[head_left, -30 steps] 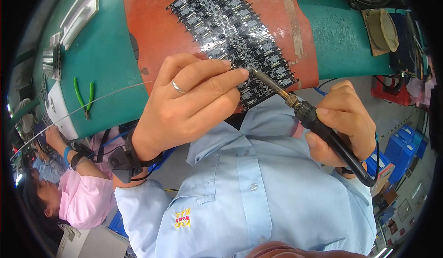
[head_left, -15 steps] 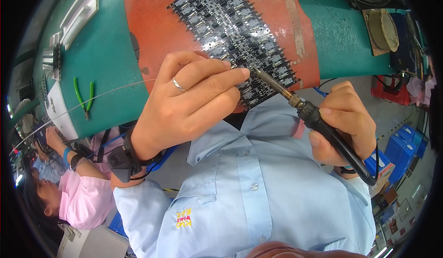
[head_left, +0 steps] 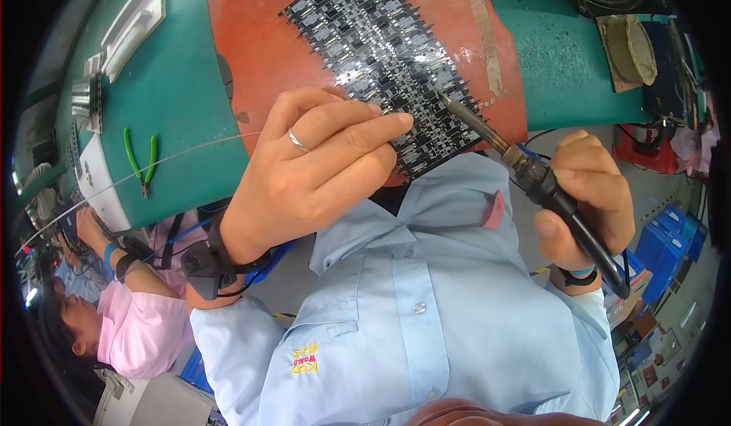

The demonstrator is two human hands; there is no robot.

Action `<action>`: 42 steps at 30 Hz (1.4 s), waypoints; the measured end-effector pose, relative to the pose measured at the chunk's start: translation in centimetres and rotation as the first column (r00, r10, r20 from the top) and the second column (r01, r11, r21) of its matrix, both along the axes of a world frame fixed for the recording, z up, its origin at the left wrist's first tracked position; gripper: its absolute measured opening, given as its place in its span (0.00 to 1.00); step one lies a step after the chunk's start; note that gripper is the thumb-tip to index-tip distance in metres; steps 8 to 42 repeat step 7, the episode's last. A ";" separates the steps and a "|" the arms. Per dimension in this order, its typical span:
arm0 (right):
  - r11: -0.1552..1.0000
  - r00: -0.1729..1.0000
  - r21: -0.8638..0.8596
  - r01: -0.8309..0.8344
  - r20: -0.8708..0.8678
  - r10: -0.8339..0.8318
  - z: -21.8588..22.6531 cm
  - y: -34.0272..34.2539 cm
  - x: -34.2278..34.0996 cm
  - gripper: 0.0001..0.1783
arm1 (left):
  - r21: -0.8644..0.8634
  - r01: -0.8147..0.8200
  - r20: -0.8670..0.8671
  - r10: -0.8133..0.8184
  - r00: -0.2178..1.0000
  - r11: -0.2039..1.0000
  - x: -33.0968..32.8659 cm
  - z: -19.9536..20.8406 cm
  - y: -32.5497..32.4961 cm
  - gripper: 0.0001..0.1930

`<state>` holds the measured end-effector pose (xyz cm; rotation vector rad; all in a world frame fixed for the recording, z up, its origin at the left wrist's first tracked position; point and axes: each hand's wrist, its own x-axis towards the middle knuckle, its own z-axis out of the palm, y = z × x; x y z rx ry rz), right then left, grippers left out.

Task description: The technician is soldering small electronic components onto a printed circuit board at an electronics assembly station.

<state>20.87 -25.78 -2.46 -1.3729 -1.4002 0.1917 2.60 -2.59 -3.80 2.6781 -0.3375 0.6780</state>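
A panel of black circuit boards (head_left: 373, 30), densely set with small parts, lies on an orange-red mat (head_left: 259, 38). Over its near part is my left hand (head_left: 316, 163), thumb and fingers pinched on a thin solder wire (head_left: 202, 143) that trails away to the left. The short end of the wire at the fingertips is too small to make out. My right hand (head_left: 594, 190) grips the black handle of a soldering iron (head_left: 562, 205). The iron's tip points up-left over the board panel, right of my left fingertips; whether it touches cannot be told.
Green-handled cutters (head_left: 140, 159) lie on the green bench (head_left: 183, 98) at left, near a white plastic holder (head_left: 135, 26). A round spool-like block (head_left: 632, 49) stands at right. Blue bins (head_left: 662, 251) are at lower right. A co-worker in pink (head_left: 145, 327) sits at lower left.
My right hand has drawn the soldering iron to the right, so its tip is farther from my left fingertips. My left hand is almost still.
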 end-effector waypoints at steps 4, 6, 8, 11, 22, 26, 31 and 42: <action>0.997 0.982 -0.035 0.067 -0.175 -0.072 -1.1 -0.2 -0.8 0.24 | 0.020 -0.039 0.028 0.039 0.999 0.999 -0.2 -0.3 -0.1 0.07; 0.994 0.968 -0.078 0.071 -0.235 -0.088 -1.1 -0.3 -1.0 0.27 | 0.000 -0.040 0.007 0.040 0.999 0.999 -0.5 -0.1 -0.1 0.07; 0.990 0.950 -0.124 0.072 -0.295 -0.106 -1.1 -0.3 -1.1 0.29 | -0.022 -0.043 -0.016 0.042 0.999 0.999 -0.7 0.0 -0.1 0.06; 0.990 0.950 -0.124 0.072 -0.295 -0.106 -1.1 -0.3 -1.1 0.29 | -0.022 -0.043 -0.016 0.042 0.999 0.999 -0.7 0.0 -0.1 0.06; 0.990 0.950 -0.124 0.072 -0.295 -0.106 -1.1 -0.3 -1.1 0.29 | -0.022 -0.043 -0.016 0.042 0.999 0.999 -0.7 0.0 -0.1 0.06; 0.990 0.950 -0.124 0.072 -0.295 -0.106 -1.1 -0.3 -1.1 0.29 | -0.022 -0.043 -0.016 0.042 0.999 0.999 -0.7 0.0 -0.1 0.06; 0.990 0.950 -0.124 0.072 -0.295 -0.106 -1.1 -0.3 -1.1 0.29 | -0.022 -0.043 -0.016 0.042 0.999 0.999 -0.7 0.0 -0.1 0.06; 0.990 0.950 -0.124 0.072 -0.295 -0.106 -1.1 -0.3 -1.1 0.29 | -0.022 -0.043 -0.016 0.042 0.999 0.999 -0.7 0.0 -0.1 0.06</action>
